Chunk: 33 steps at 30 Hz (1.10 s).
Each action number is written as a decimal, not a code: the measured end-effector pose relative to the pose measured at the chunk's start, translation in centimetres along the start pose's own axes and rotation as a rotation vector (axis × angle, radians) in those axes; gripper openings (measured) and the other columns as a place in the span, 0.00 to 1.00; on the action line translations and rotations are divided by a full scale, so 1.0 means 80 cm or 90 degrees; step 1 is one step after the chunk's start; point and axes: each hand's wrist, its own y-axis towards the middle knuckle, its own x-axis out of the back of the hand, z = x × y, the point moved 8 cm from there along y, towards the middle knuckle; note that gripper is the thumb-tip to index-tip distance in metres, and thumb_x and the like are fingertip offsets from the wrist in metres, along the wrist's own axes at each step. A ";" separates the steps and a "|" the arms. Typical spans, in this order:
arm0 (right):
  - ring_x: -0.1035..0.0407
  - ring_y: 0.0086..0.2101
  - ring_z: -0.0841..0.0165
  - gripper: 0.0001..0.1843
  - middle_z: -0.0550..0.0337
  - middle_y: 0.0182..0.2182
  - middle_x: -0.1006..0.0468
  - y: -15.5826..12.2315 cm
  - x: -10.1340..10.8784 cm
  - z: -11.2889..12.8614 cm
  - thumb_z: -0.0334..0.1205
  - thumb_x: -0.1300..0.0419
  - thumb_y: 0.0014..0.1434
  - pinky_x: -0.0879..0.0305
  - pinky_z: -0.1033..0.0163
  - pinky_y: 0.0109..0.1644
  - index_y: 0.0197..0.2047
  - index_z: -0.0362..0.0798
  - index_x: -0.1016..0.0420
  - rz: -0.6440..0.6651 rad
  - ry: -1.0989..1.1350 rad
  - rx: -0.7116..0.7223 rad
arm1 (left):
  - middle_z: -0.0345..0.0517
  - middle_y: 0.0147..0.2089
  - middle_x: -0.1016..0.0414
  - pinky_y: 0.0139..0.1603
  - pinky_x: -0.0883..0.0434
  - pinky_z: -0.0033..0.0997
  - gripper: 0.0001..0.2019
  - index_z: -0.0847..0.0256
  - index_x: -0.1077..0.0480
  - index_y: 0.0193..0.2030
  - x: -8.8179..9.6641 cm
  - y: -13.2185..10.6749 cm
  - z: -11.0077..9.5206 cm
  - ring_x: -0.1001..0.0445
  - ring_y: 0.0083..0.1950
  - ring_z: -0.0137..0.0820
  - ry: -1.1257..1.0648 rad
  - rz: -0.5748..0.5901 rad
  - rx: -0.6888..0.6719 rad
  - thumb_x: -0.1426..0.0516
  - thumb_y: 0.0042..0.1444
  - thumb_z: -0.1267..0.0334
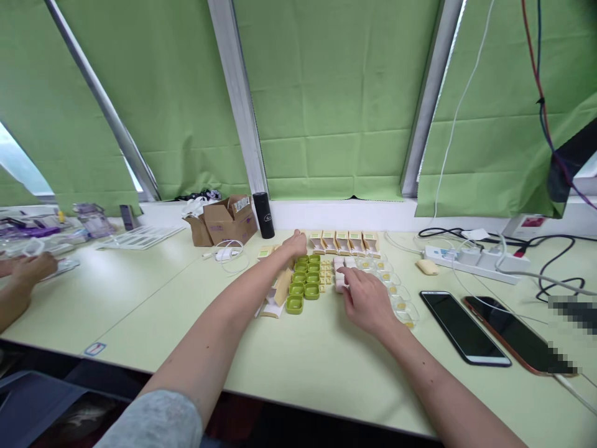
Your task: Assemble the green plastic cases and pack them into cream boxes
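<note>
My left hand [293, 244] reaches far across the pale green table [140, 298], its fingers closed at the left end of a row of small cream boxes [344, 242] near the back edge. My right hand [366, 298] rests lower, fingers curled onto a small pale pink case [339, 281]. Between the hands lie several green cases [305, 282] in rows, with small yellow pieces [326, 274] beside them. Clear plastic trays [396, 292] run along the right of my right hand. More cream boxes [277, 297] lie under my left forearm.
Two phones [461, 326] lie face up at right, near a power strip [471, 258] with cables. A cardboard box [226, 219] and black cylinder [263, 214] stand at the back. Another person's hand [28, 270] works at the far left by purple items.
</note>
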 end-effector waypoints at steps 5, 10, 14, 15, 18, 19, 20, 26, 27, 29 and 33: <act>0.27 0.43 0.56 0.23 0.49 0.48 0.19 -0.002 -0.008 0.010 0.30 0.45 0.65 0.40 0.56 0.45 0.62 0.47 0.30 0.017 0.004 0.036 | 0.65 0.71 0.40 0.60 0.23 0.43 0.35 0.63 0.37 0.69 -0.006 0.015 0.002 0.24 0.64 0.50 0.000 0.008 0.048 0.36 0.53 0.70; 0.27 0.44 0.57 0.21 0.50 0.47 0.19 -0.005 -0.015 0.023 0.29 0.44 0.65 0.41 0.56 0.45 0.60 0.47 0.29 0.031 0.032 0.072 | 0.67 0.74 0.42 0.62 0.24 0.41 0.40 0.62 0.40 0.72 -0.010 0.023 0.001 0.27 0.69 0.51 -0.011 0.005 0.059 0.34 0.52 0.70; 0.27 0.45 0.59 0.17 0.51 0.47 0.19 -0.008 -0.020 0.033 0.29 0.44 0.65 0.41 0.56 0.46 0.56 0.48 0.27 0.049 0.055 0.105 | 0.70 0.75 0.43 0.60 0.24 0.35 0.45 0.65 0.43 0.73 -0.011 0.023 0.000 0.26 0.68 0.49 -0.026 -0.002 0.057 0.31 0.48 0.69; 0.27 0.45 0.59 0.17 0.51 0.47 0.19 -0.008 -0.021 0.035 0.29 0.44 0.65 0.42 0.56 0.46 0.56 0.48 0.27 0.054 0.059 0.110 | 0.71 0.76 0.44 0.60 0.24 0.36 0.46 0.65 0.43 0.73 -0.011 0.022 -0.001 0.26 0.68 0.50 -0.030 -0.005 0.057 0.31 0.48 0.69; 0.27 0.45 0.59 0.17 0.52 0.46 0.19 -0.009 -0.022 0.036 0.28 0.44 0.65 0.42 0.56 0.46 0.55 0.48 0.27 0.065 0.066 0.119 | 0.73 0.78 0.47 0.58 0.23 0.40 0.45 0.65 0.45 0.75 -0.006 0.019 -0.004 0.26 0.68 0.52 -0.046 -0.020 0.061 0.34 0.51 0.70; 0.27 0.44 0.59 0.17 0.53 0.45 0.19 -0.010 -0.022 0.036 0.28 0.44 0.64 0.42 0.56 0.45 0.55 0.48 0.27 0.066 0.067 0.120 | 0.73 0.79 0.49 0.58 0.24 0.41 0.45 0.65 0.46 0.76 -0.002 0.018 -0.005 0.26 0.68 0.53 -0.053 -0.031 0.061 0.35 0.52 0.70; 0.27 0.44 0.60 0.17 0.53 0.45 0.19 -0.010 -0.022 0.036 0.28 0.44 0.64 0.42 0.56 0.45 0.54 0.47 0.27 0.066 0.068 0.121 | 0.73 0.79 0.51 0.58 0.24 0.41 0.46 0.65 0.48 0.77 0.003 0.015 -0.006 0.26 0.68 0.54 -0.061 -0.047 0.059 0.35 0.52 0.70; 0.27 0.42 0.61 0.15 0.54 0.43 0.19 -0.009 -0.025 0.038 0.27 0.43 0.63 0.43 0.57 0.44 0.51 0.47 0.25 0.067 0.068 0.128 | 0.61 0.76 0.40 0.65 0.27 0.40 0.34 0.61 0.45 0.76 0.059 -0.030 -0.016 0.26 0.67 0.45 -0.128 -0.230 0.013 0.45 0.63 0.68; 0.27 0.42 0.61 0.14 0.54 0.42 0.19 -0.009 -0.026 0.040 0.27 0.43 0.63 0.43 0.57 0.44 0.50 0.48 0.24 0.070 0.068 0.131 | 0.58 0.74 0.36 0.67 0.29 0.39 0.29 0.59 0.40 0.74 0.067 -0.043 -0.018 0.26 0.67 0.43 -0.138 -0.258 0.001 0.48 0.66 0.68; 0.27 0.41 0.61 0.13 0.55 0.41 0.19 -0.009 -0.027 0.044 0.27 0.43 0.64 0.43 0.57 0.44 0.48 0.48 0.24 0.075 0.069 0.138 | 0.52 0.68 0.28 0.68 0.29 0.38 0.22 0.58 0.32 0.67 0.076 -0.072 -0.022 0.26 0.66 0.39 -0.155 -0.299 -0.023 0.52 0.69 0.69; 0.26 0.40 0.62 0.11 0.55 0.39 0.18 -0.011 -0.030 0.049 0.27 0.43 0.64 0.44 0.58 0.44 0.45 0.48 0.22 0.081 0.061 0.147 | 0.47 0.55 0.18 0.58 0.25 0.38 0.14 0.58 0.25 0.54 0.077 -0.145 -0.033 0.21 0.51 0.37 -0.235 -0.363 -0.123 0.51 0.71 0.64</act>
